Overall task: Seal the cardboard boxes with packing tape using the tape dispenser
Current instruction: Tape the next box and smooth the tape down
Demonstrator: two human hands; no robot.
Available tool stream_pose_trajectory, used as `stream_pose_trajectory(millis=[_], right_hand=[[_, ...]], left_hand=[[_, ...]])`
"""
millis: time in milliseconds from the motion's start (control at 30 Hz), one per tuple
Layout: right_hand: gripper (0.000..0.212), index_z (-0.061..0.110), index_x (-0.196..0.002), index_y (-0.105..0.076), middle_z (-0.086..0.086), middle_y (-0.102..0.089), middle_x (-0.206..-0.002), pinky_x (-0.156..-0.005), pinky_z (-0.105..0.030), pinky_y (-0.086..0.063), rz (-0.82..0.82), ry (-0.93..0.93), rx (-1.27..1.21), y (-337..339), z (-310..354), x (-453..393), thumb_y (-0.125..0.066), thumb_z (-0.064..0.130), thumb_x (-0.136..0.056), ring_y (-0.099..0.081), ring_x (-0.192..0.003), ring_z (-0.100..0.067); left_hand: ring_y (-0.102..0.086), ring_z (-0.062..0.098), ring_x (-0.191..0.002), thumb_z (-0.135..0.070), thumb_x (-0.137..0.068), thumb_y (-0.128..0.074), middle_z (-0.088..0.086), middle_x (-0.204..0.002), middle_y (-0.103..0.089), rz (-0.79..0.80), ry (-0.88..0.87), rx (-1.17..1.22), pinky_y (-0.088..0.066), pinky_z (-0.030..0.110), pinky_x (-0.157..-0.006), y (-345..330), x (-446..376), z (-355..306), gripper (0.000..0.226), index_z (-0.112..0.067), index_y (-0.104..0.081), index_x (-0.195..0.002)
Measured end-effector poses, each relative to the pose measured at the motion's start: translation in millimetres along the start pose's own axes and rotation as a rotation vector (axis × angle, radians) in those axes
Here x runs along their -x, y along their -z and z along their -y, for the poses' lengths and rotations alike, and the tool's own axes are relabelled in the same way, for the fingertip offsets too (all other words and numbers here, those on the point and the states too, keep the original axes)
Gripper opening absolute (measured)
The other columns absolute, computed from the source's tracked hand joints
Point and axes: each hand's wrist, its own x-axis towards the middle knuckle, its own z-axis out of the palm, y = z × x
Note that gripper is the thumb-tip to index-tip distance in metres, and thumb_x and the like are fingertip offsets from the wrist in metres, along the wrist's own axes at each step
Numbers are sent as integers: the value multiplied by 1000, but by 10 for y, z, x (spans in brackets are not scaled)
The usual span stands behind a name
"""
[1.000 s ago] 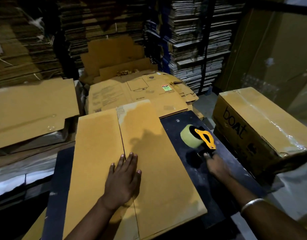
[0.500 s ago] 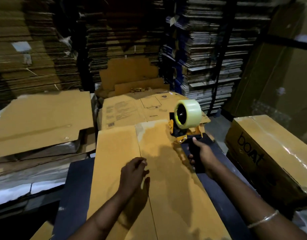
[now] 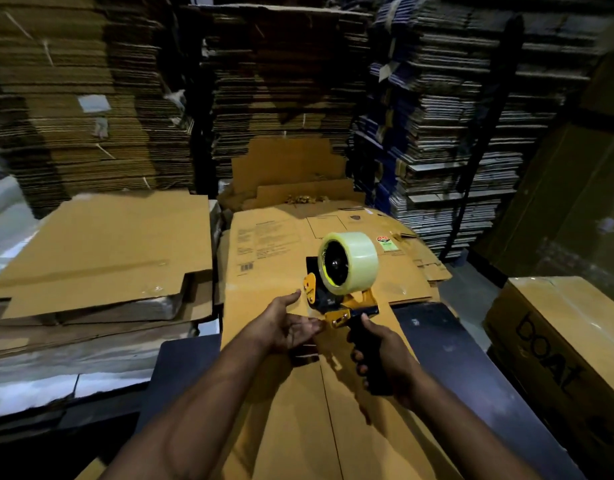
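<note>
Gripping the black handle, the right hand [image 3: 385, 355] held the dispenser [image 3: 340, 296] upright above the flat box [image 3: 284, 403] on the dark table [image 3: 471, 358]. Its frame was yellow and black, carrying 1 clear tape roll [image 3: 354, 263]. The left hand [image 3: 288, 327] was open, palm up, fingers touching the dispenser's front.

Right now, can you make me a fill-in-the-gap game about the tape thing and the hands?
1. The right hand grips the tape dispenser by its black ____.
2. The roll of tape on it looks pale and ____.
3. The left hand is open, its fingers reaching toward the dispenser's ____ front.
4. The box at far right has the word ____ printed on it.

Missing words: handle; see-through; yellow; boat
</note>
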Motion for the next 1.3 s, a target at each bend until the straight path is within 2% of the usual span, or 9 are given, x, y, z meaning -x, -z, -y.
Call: stream_pose_trajectory(millis=[133,233,400,600,800,900,967,1133,1300], right_hand=[[50,10,-95,-50,0,-38,-63,-51,-27,-17,24,-46,-29,-42,-6,-58,-33,58,-100,-28,-52,-14],[50,10,-96,-50,0,-38,-62,-51,-27,-19,14,-47,-22,-50,-17,-92,-34,58,-100,-28,-52,-15],[49,11,-94,-49,0,-40,-61,-51,-27,-20,12,-61,-24,-60,-17,-151,-34,58,-100,-30,-51,-14],[49,10,-97,-51,0,-47,-60,-51,-25,-27,-7,-28,5,-39,-119,-248,-35,56,-101,-37,-49,-14],[45,10,-94,-48,0,-48,-61,-51,-26,-28,-11,71,-28,-95,-279,-308,-34,52,-104,-37,-48,-14],[46,11,-89,-50,-1,-48,-61,-51,-28,-28,-38,118,-46,-178,-307,-286,-33,51,-104,-37,-49,-15],[46,12,-88,-50,-2,-46,-61,-51,-27,-27,-51,104,-78,-224,-328,-284,-34,51,-104,-35,-49,-15],[47,14,-82,-52,-5,-46,-65,-48,-24,-26,-90,90,-119,-328,-431,-354,-43,58,-99,-36,-48,-16],[51,13,-74,-49,-4,-43,-59,-47,-25,-25,-107,44,-209,-488,-433,-394,-43,56,-100,-34,-46,-17]], left_hand=[[-70,20,-54,-46,-99,-49,16,-78,-73,-19,18,-19,-57,27,-51,-42,-39,-81,59,10,-67,-97],[-64,15,-46,-27,-102,-49,9,-54,-63,-61,13,-35,-56,21,-62,-13,-112,-90,54,9,-67,-65],[-50,9,-60,-9,-101,-45,-3,-42,-36,-158,-15,-166,-57,26,-46,25,-250,-213,58,-2,-57,-45],[-44,14,-42,-8,-103,-33,3,-43,-44,-211,60,-604,-43,23,-51,-63,-290,-450,45,-6,-49,-61],[-58,18,-76,-9,-97,-48,8,-73,-60,-183,150,-1064,-44,25,-78,-147,-469,-674,33,-7,-53,-65],[-61,24,-109,-9,-96,-56,13,-106,-58,-226,38,-1148,-48,29,-82,-229,-581,-759,13,2,-64,-98],[-55,21,-97,-6,-97,-55,12,-105,-54,-327,-183,-1219,-46,28,-74,-253,-650,-836,28,6,-60,-123],[-59,24,-77,-4,-90,-58,1,-68,-57,-493,-507,-1309,-50,30,-68,-247,-856,-1035,21,-15,-65,-74],[-62,23,-77,-9,-87,-70,9,-87,-71,-575,-719,-1345,-49,28,-69,-296,-1020,-1194,8,-6,-76,-92]])
